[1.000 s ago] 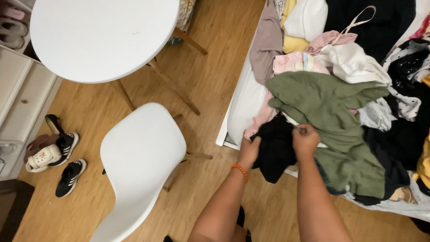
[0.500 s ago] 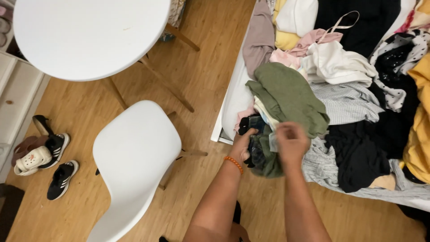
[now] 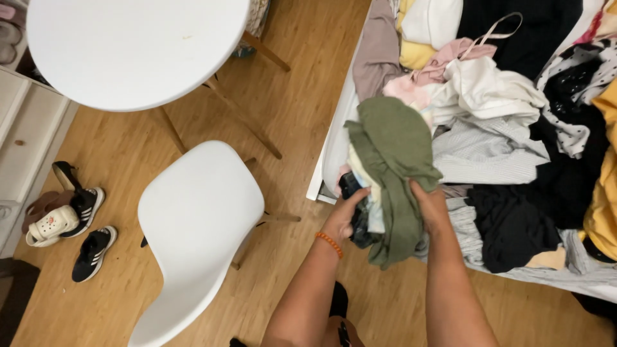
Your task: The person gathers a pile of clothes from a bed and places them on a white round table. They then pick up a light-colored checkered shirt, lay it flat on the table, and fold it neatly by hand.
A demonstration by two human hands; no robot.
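Green garment (image 3: 395, 160) now bunched, lifted

Scene being lit evenly by warm indoor light; round white table (image 3: 128, 51) being slightly overexposed; soft shadows being cast beneath white chair (image 3: 193, 225); edges being mildly stretched; focus being kept sharp.
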